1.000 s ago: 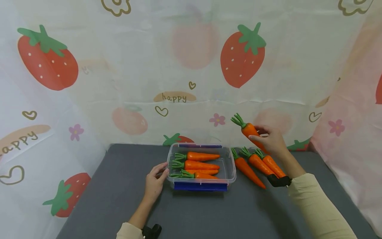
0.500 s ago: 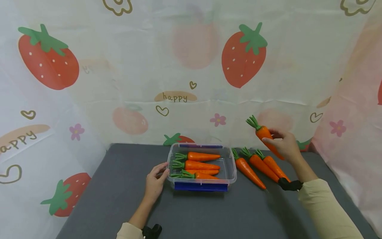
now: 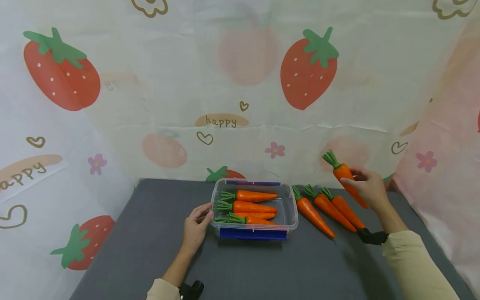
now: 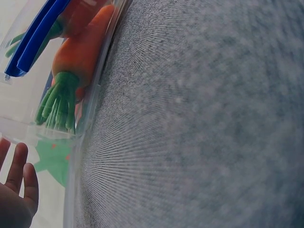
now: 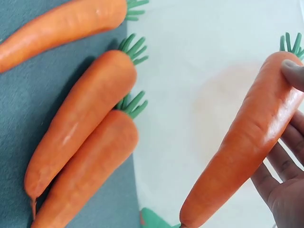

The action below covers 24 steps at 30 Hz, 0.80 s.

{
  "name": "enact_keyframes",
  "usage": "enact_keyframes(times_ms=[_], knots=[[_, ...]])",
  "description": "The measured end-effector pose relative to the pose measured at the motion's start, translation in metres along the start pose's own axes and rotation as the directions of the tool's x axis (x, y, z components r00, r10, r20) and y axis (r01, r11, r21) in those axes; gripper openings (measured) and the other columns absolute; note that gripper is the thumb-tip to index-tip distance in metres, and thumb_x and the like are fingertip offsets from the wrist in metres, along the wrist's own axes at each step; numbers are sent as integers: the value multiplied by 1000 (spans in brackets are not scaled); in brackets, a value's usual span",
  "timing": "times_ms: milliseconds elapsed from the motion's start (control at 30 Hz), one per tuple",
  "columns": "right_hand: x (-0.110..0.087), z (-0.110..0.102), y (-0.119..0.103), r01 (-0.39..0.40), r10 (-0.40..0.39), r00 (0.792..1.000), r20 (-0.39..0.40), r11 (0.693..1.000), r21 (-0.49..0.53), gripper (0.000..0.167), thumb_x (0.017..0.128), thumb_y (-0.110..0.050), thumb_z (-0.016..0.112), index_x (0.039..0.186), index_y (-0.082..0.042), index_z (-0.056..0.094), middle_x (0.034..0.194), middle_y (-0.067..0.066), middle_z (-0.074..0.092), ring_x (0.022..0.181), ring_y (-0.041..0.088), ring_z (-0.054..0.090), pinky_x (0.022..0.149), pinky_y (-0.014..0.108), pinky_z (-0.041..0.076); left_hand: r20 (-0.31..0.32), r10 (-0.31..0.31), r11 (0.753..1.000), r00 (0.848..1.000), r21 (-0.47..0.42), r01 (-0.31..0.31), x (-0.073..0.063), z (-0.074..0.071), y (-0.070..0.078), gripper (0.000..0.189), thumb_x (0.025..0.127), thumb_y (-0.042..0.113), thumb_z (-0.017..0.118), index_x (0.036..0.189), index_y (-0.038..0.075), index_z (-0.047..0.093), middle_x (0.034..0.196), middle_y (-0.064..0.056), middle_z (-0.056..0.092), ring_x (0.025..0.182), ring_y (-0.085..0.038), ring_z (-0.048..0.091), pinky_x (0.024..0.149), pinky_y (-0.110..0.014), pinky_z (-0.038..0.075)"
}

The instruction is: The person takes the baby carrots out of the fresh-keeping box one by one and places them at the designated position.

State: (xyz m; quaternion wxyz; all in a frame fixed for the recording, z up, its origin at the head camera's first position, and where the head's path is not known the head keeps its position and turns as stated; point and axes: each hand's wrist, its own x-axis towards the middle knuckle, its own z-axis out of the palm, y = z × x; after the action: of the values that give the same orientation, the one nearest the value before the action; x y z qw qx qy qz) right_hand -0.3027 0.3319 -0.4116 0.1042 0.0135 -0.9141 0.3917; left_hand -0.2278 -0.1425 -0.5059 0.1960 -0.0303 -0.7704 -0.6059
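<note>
My right hand (image 3: 373, 191) holds an orange carrot (image 3: 342, 171) with green stem stubs, raised above the table. In the right wrist view the thumb presses one side of that carrot (image 5: 249, 133), near its top, and the fingers lie behind it. A clear plastic container (image 3: 292, 208) with blue latches stands mid-table, several carrots (image 3: 255, 207) lying inside with their green ends to the left. At its left end, my left hand (image 3: 195, 233) touches the wall with extended fingers. The left wrist view shows these fingers (image 4: 16, 166) near the see-through wall.
Between the container and my right arm, three more carrots (image 3: 315, 217) lie slantwise on the grey table (image 3: 150, 233); two of them are side by side. A pale cloth (image 3: 180, 83) printed with strawberries hangs behind the table and along both sides.
My right hand has moved rightward and slightly down with the carrot, away from the container. The left hand and the container stay in place.
</note>
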Motion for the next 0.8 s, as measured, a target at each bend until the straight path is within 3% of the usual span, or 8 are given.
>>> enact_keyframes(times_ms=[400,633,800], knots=[[-6,-2,21,-74,74,997,-12,997,-21,68,90,-46,66,137,3,52,132,29,56,113,41,55,68,15,43,4,-10,1000,1000,-14,11,0,0,1,28,90,3,66,117,-4,68,119,-22,66,96,-12,65,77,-13,49],[-11,-2,33,-100,100,995,-17,994,-50,68,90,-46,66,137,2,52,129,32,57,113,44,55,77,40,52,9,-23,1000,1000,-4,24,1,0,1,29,91,5,66,118,-4,67,121,-20,66,97,-12,64,78,-14,49],[-12,-2,42,-120,120,993,0,991,-56,70,91,-46,64,138,4,50,128,35,56,114,47,54,84,51,51,10,-25,1000,1000,-7,25,1,0,1,29,91,4,65,118,-4,68,121,-20,66,97,-12,64,77,-14,49]])
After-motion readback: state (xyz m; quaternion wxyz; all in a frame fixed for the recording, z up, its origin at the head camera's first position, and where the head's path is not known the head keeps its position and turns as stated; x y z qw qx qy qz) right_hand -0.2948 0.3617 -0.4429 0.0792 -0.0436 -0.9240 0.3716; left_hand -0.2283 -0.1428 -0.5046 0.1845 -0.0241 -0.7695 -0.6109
